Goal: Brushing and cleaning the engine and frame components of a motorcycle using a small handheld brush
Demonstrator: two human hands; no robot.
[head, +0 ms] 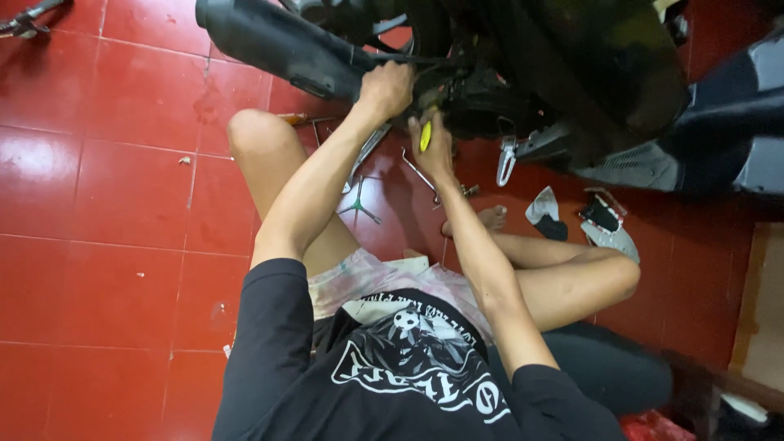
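The red tiled floor (pixel 98 245) carries everything in view, and you sit on it with your legs folded. The motorcycle (pixel 572 73) fills the top of the view, its black bodywork dark and hard to read in detail. A long black body panel (pixel 269 41) projects from it toward the upper left.

Your left hand (pixel 384 88) is at the lower edge of that panel, where it meets the frame; its fingers are curled closed around a black part there. Your right hand (pixel 434 147) sits just beside and below the left. Its fingers are closed around the yellow handle of a screwdriver (pixel 425 135), which points up into the dark underside of the motorcycle; the tip is hidden.

On the floor between your knees and the motorcycle lie several tools: a Y-shaped socket wrench (pixel 359 204), a thin bent metal wrench (pixel 420 173) just beside your right forearm, and a grey rag (pixel 542 206) to the right of your foot. A flat grey-and-black part (pixel 606 227) lies near the rag.
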